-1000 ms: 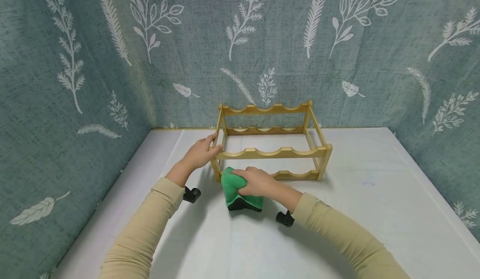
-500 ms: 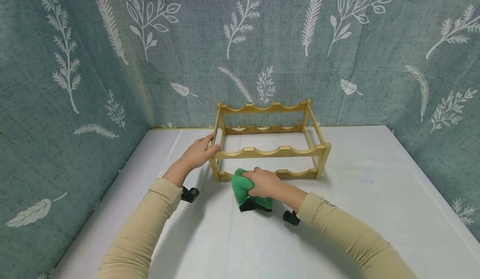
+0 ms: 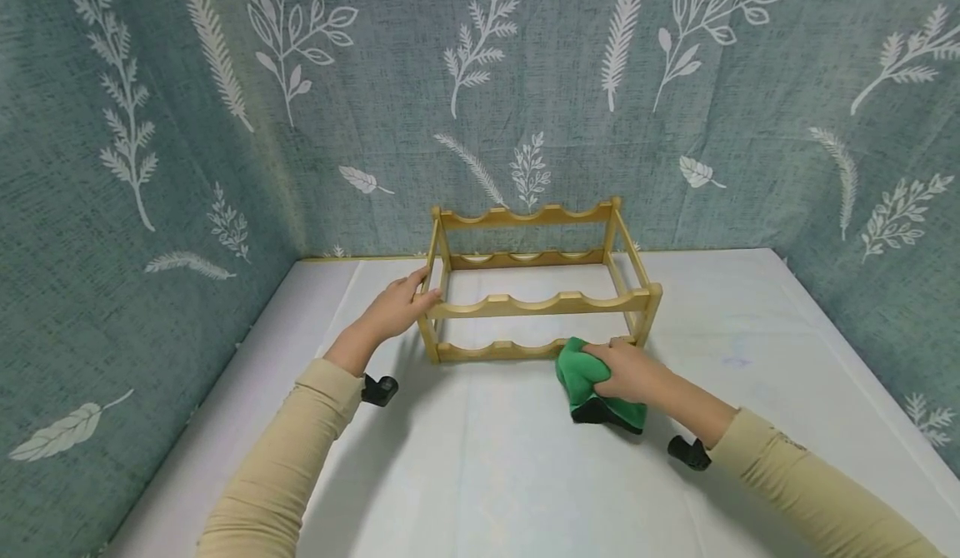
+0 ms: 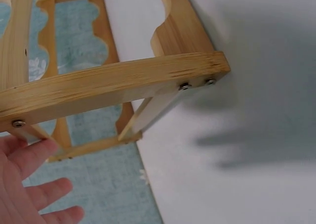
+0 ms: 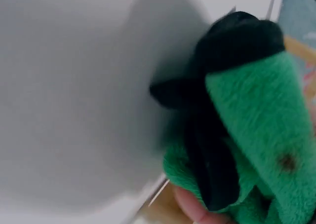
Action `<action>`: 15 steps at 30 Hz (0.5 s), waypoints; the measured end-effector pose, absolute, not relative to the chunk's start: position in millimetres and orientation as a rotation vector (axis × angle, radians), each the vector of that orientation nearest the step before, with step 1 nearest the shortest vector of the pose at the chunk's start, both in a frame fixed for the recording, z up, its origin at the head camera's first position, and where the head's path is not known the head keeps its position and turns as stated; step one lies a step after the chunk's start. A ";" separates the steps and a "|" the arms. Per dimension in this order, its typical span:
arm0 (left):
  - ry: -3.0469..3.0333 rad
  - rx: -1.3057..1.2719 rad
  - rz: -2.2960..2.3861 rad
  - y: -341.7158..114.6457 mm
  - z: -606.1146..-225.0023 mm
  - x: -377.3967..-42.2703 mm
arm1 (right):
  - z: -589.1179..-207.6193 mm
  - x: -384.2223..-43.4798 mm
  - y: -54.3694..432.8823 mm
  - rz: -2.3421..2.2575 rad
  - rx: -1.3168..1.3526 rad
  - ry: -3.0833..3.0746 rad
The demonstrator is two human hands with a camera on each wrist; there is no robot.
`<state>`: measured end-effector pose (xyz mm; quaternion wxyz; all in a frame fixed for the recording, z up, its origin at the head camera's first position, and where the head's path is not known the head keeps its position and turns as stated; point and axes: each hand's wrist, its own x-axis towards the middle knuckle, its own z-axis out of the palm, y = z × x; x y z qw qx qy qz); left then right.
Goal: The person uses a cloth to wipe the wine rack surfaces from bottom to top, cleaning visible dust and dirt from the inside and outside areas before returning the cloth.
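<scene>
A wooden wine rack [image 3: 540, 302] with scalloped rails stands in the middle of the head view. My left hand [image 3: 397, 304] grips its top front left corner; in the left wrist view thumb and index finger pinch a bar [image 4: 34, 132] while the other fingers [image 4: 52, 192] stick out free. My right hand [image 3: 633, 372] holds a bunched green cloth [image 3: 581, 375] with a black edge against the right end of the lower front rail [image 3: 480, 352]. Close up in the right wrist view, the fuzzy cloth [image 5: 266, 110] shows a small dark stain and covers most of the hand.
The rack stands on a white-covered table [image 3: 480, 475]. Teal fabric with white leaf prints [image 3: 570, 67] hangs behind it and along both sides. A black wrist camera mount [image 3: 688, 453] hangs below the right wrist, another mount [image 3: 379, 391] below the left.
My right hand has slid the green cloth along the lower front rail from its left end to its right end. The left hand keeps its grip on the rack's corner.
</scene>
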<state>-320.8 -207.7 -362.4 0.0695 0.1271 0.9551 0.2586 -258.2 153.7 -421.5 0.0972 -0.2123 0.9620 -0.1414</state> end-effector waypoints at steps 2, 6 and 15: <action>2.873 0.389 0.779 -207.9 -361.8 -320.6 | -420.6 -255.0 171.9 -0.445 -0.607 2.852; 2.871 0.393 0.774 -207.8 -361.5 -320.4 | -417.0 -247.1 205.2 -0.490 -0.545 2.844; 2.861 0.434 0.710 -208.4 -357.8 -322.8 | -416.3 -239.1 247.6 -0.592 -0.501 2.809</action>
